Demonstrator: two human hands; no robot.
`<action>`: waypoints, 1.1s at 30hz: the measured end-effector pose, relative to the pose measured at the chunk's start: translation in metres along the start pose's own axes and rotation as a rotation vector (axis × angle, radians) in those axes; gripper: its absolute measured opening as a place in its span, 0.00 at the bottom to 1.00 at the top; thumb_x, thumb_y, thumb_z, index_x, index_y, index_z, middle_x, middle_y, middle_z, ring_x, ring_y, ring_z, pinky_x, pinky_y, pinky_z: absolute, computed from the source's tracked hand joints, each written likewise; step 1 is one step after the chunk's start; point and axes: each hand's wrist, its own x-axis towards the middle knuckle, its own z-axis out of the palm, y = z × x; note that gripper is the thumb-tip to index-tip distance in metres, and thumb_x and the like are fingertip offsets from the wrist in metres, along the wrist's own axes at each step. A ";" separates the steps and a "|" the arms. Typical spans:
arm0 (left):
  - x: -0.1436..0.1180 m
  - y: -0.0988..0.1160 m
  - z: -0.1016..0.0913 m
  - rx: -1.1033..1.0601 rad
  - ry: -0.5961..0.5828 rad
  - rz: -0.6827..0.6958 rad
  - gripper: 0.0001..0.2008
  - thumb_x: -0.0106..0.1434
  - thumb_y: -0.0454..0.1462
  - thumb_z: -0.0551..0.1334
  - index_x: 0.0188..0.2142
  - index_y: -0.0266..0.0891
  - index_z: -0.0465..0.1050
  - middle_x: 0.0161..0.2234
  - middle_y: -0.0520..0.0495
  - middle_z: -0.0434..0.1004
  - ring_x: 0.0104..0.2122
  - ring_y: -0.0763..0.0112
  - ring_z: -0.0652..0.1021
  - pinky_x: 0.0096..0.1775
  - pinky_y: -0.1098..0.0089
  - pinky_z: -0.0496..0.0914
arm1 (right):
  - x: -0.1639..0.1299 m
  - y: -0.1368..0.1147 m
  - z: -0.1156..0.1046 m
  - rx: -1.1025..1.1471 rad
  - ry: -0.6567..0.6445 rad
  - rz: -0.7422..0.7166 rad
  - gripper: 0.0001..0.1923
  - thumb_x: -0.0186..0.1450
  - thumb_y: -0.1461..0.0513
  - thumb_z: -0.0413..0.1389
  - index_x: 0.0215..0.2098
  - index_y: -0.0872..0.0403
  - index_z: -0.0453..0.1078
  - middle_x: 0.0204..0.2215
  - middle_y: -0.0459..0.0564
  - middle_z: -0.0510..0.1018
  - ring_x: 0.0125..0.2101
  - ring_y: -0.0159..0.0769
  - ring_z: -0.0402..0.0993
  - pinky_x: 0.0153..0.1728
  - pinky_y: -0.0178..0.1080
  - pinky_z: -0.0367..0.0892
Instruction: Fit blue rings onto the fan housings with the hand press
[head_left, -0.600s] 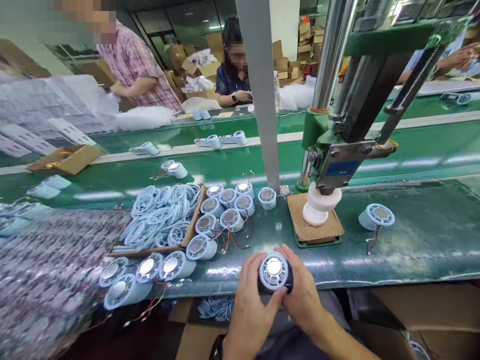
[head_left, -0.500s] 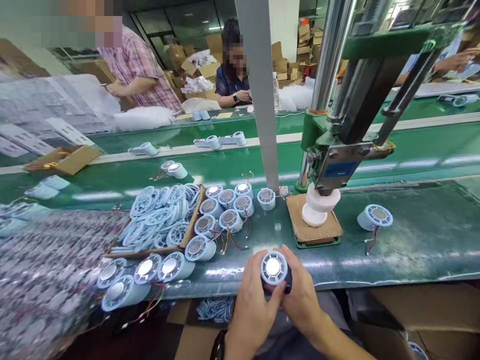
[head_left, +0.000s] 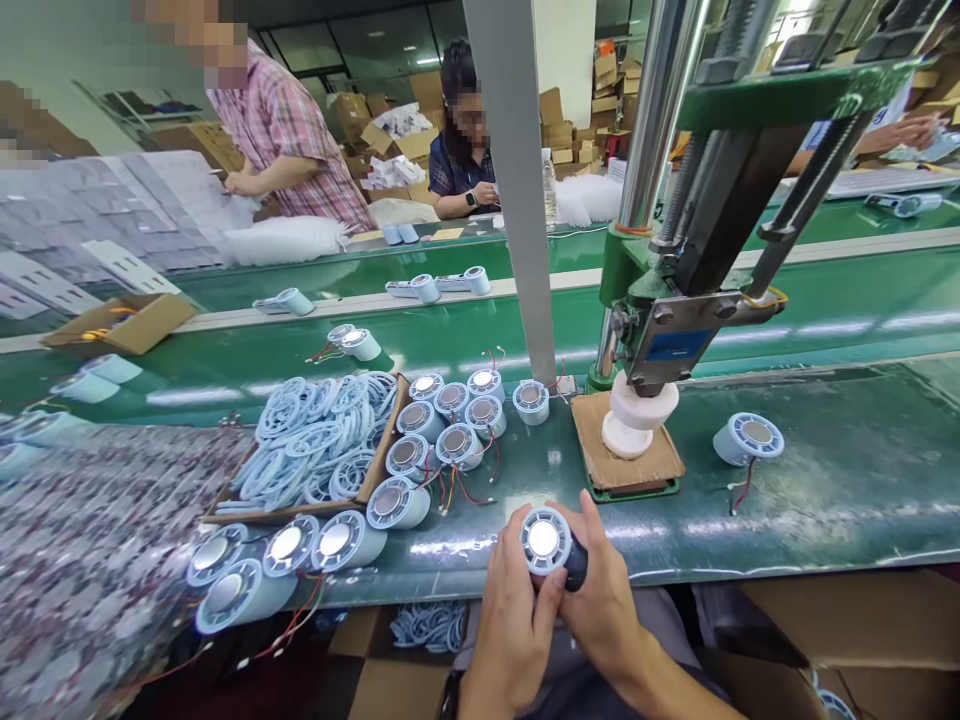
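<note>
Between both hands, just in front of the bench edge, is a round light-blue housing [head_left: 545,541] with a bright silver disc in its top face. A black lower part [head_left: 576,566] shows beside it. My left hand [head_left: 514,605] wraps its left side, thumb at the lower rim. On the other side my right hand [head_left: 600,590] is closed round the black part, one finger pointing up. Several similar housings with red wires, one being a housing [head_left: 460,446], stand to the left. Another housing [head_left: 750,438] sits apart on the right.
A green press [head_left: 675,330] with a white round head stands over a cardboard-covered base [head_left: 589,440]. Left of it, a cardboard tray [head_left: 386,450] holds light-blue rings [head_left: 322,430]. A grey post [head_left: 517,180] rises behind. Two people work across the green conveyor [head_left: 300,345].
The housing in my hands has tilted slightly, and more of the black part shows on its right. My right index finger is straighter. The view has shifted a little.
</note>
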 end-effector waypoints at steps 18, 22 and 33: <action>-0.004 -0.002 0.000 -0.026 -0.041 -0.054 0.26 0.72 0.45 0.52 0.66 0.40 0.55 0.66 0.33 0.62 0.65 0.51 0.65 0.61 0.47 0.64 | 0.000 0.001 -0.002 -0.042 -0.096 -0.009 0.41 0.66 0.65 0.56 0.73 0.53 0.46 0.49 0.58 0.81 0.45 0.44 0.82 0.45 0.43 0.80; -0.003 0.005 0.011 -0.067 0.120 -0.102 0.28 0.68 0.46 0.54 0.63 0.35 0.60 0.63 0.29 0.66 0.62 0.46 0.69 0.58 0.43 0.65 | -0.001 0.004 -0.016 -0.118 -0.311 -0.058 0.41 0.63 0.69 0.54 0.73 0.54 0.47 0.56 0.62 0.75 0.54 0.48 0.76 0.50 0.48 0.77; 0.116 0.088 0.005 -0.404 0.097 0.084 0.23 0.51 0.37 0.66 0.49 0.37 0.74 0.43 0.44 0.83 0.42 0.59 0.81 0.48 0.60 0.74 | 0.311 -0.091 -0.214 -0.573 0.368 -0.434 0.31 0.70 0.56 0.46 0.65 0.69 0.58 0.62 0.59 0.67 0.60 0.39 0.67 0.52 0.39 0.71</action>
